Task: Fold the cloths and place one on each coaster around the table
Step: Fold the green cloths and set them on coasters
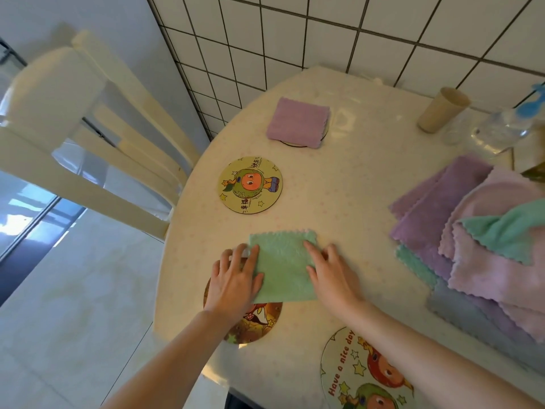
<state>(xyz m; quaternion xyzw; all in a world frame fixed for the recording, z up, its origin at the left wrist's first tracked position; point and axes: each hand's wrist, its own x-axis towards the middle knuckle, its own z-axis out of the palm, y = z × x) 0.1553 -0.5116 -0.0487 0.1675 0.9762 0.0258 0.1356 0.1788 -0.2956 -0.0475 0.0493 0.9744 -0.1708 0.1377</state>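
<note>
While both flat hands — left (236,278), right (333,273) — press the green cloth (283,267), tiled walls (324,39) back the cream table (368,178).

Hidden / cut off
Brown coaster (253,323) mostly under left hand (233,278) & green cloth (283,267); cloth pile (483,246), bottle (507,128) cut by right edge; "nice day" coaster (351,370) cut at bottom.

I see two bare forearms and two hands, the left hand (236,278) and the right hand (333,276), with no sleeves, rings or watch.
</note>
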